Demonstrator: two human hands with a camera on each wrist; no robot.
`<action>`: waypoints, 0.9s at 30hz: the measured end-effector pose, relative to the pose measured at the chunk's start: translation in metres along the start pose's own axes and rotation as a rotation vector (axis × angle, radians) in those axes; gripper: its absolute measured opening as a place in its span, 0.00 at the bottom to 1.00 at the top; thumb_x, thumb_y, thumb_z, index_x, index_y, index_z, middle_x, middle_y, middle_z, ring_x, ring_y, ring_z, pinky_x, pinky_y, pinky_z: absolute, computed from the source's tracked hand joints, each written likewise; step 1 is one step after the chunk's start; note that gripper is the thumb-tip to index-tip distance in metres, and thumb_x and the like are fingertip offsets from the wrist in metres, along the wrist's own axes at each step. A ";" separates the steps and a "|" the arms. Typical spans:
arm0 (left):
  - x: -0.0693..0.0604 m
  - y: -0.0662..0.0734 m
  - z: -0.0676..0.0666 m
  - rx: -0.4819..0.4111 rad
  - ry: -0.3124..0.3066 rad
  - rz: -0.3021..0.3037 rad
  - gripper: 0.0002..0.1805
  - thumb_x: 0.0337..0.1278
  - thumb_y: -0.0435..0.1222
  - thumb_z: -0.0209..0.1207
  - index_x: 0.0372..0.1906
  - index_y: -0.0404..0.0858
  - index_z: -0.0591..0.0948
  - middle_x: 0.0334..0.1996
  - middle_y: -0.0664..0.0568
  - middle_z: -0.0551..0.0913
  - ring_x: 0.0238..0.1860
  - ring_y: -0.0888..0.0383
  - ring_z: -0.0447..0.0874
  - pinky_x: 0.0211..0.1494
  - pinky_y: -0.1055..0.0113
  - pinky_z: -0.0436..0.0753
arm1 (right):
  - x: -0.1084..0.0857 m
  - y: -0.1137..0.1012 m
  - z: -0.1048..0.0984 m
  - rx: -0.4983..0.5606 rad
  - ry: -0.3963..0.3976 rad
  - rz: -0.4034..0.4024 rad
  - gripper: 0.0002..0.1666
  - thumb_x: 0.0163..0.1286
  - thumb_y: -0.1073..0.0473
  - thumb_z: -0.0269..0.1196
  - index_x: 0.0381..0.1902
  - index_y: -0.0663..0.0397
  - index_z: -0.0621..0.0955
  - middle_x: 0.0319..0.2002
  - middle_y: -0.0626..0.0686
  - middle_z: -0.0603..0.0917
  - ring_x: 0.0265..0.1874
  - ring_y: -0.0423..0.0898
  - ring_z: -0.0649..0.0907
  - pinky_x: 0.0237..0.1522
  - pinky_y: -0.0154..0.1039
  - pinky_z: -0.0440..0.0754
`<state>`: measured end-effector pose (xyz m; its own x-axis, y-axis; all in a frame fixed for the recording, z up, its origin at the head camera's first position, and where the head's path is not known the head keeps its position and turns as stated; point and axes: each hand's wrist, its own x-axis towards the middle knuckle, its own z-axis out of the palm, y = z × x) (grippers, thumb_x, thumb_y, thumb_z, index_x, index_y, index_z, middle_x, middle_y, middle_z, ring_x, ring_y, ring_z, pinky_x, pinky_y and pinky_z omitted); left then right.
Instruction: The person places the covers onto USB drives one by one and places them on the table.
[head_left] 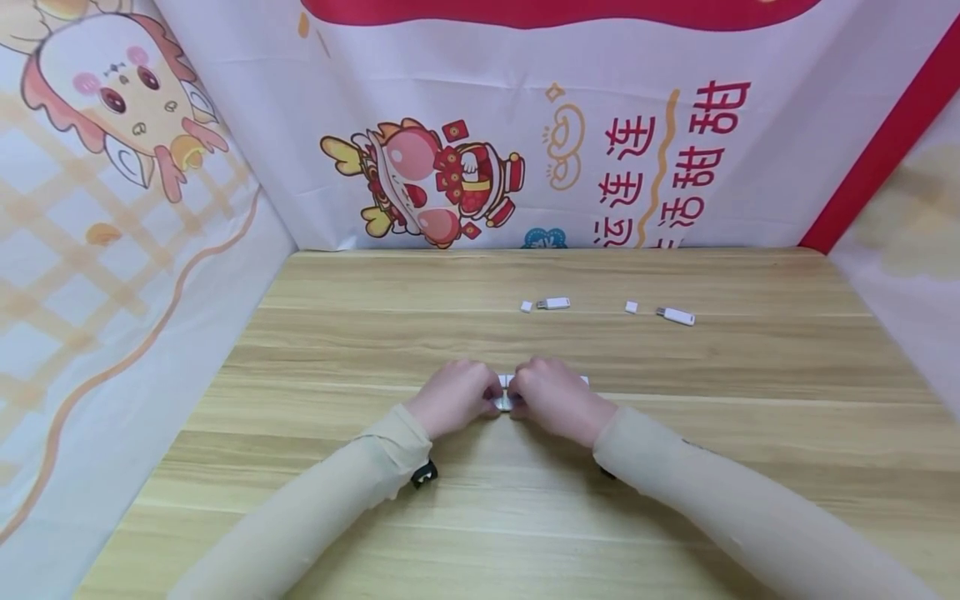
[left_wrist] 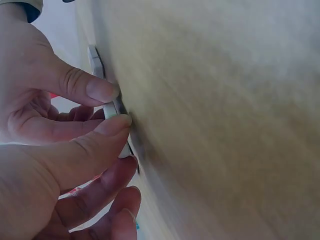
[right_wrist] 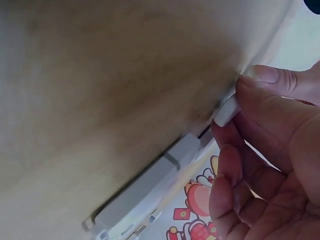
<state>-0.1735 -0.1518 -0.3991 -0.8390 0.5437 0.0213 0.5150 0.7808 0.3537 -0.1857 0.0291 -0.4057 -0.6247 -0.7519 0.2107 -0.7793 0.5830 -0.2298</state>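
Near the middle of the table, my left hand (head_left: 456,397) and right hand (head_left: 558,400) meet at a small white USB stick (left_wrist: 124,151). Each pinches one end between thumb and fingers, thumbs close together, low over the wood. Fingers hide most of the stick; whether its cap is fully joined cannot be told. Just beyond lies a white capped USB stick (right_wrist: 137,192), a thin seam showing between cap and body. In the head view the right hand covers part of this lying stick (head_left: 584,381).
Farther back lie two uncapped USB sticks (head_left: 555,303) (head_left: 678,316), metal plugs pointing left. A loose white cap (head_left: 527,307) is beside one and another cap (head_left: 632,307) left of the other. Printed cloth (head_left: 480,75) hangs behind the wooden table (head_left: 337,333).
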 end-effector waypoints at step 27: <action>0.009 -0.008 0.006 0.041 0.018 -0.011 0.06 0.42 0.39 0.75 0.28 0.44 0.89 0.29 0.57 0.88 0.33 0.58 0.85 0.41 0.64 0.82 | 0.015 -0.015 0.002 -0.238 -0.036 0.190 0.15 0.46 0.68 0.69 0.14 0.46 0.75 0.21 0.47 0.82 0.24 0.48 0.79 0.34 0.47 0.69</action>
<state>-0.1841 -0.1508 -0.4072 -0.8473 0.5300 0.0346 0.5124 0.7986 0.3158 -0.1835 0.0090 -0.4008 -0.7614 -0.6306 0.1503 -0.6412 0.7667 -0.0320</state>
